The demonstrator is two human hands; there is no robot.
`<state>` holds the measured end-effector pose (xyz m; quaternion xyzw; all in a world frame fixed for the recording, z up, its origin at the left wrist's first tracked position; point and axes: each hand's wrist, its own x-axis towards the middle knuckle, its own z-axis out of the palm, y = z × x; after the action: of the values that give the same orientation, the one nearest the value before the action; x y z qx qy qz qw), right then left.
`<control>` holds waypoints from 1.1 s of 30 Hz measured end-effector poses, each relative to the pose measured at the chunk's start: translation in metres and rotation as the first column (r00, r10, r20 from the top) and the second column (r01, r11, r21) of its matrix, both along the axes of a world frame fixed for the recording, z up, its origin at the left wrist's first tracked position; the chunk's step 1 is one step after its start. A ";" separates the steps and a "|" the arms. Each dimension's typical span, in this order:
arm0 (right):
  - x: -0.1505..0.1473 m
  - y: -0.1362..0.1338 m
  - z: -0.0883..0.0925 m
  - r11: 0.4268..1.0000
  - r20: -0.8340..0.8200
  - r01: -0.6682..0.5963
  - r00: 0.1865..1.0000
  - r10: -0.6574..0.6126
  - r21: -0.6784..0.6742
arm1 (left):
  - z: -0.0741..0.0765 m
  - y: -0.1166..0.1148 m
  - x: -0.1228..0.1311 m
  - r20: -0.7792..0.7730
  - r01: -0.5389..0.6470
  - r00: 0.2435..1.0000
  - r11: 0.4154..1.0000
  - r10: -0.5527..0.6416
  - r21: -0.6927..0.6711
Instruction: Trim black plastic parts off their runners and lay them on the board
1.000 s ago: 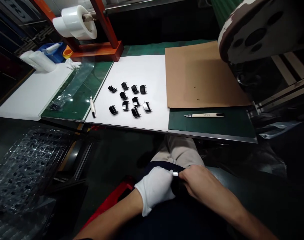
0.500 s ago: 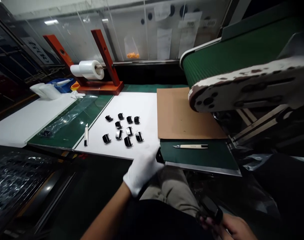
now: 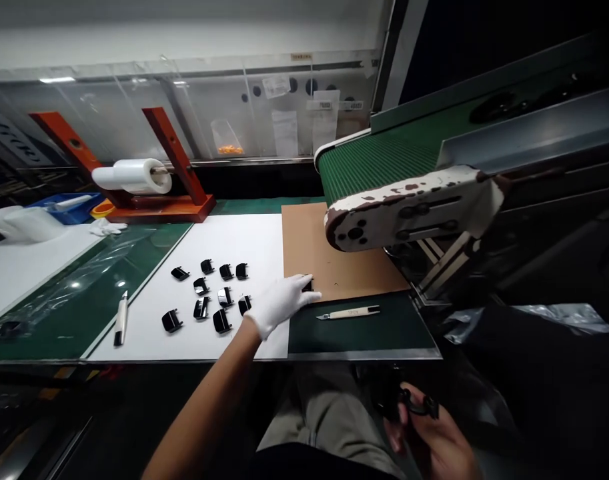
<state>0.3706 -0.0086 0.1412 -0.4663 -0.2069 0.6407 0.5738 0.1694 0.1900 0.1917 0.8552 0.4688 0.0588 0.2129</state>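
My left hand [image 3: 284, 303], in a white glove, reaches over the left edge of the brown cardboard sheet [image 3: 344, 267]. Between its thumb and fingers is a small black plastic part [image 3: 308, 285], mostly covered by the fingers. Down at the lower right, by my lap, my bare right hand [image 3: 434, 433] grips a dark black plastic piece [image 3: 418, 404] with curved ends; its full shape is lost in shadow. Several glossy black plastic parts [image 3: 222, 321] lie spread on the white sheet [image 3: 149, 333], left of my gloved hand.
A craft knife [image 3: 349, 313] rests on the green mat below the cardboard. A box cutter [image 3: 121, 319] lies at left. Behind stands a film roll [image 3: 141, 176] on an orange stand [image 3: 174, 153]. A green conveyor [image 3: 379, 167] overhangs the cardboard's right side.
My left hand has moved from the table's front edge up onto the cardboard with the small black part. My right hand stays low with its black piece. The whole view has shifted.
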 end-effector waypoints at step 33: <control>-0.035 0.028 0.019 0.893 0.312 -0.383 0.841 0.442 -0.236 | -0.020 -0.137 -0.029 0.244 0.166 0.954 0.984 -0.176 0.059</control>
<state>0.3357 0.0197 0.1606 -0.5647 -0.3500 0.6685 0.3342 0.1399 0.0526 0.1719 0.8823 0.3616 0.1556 0.2579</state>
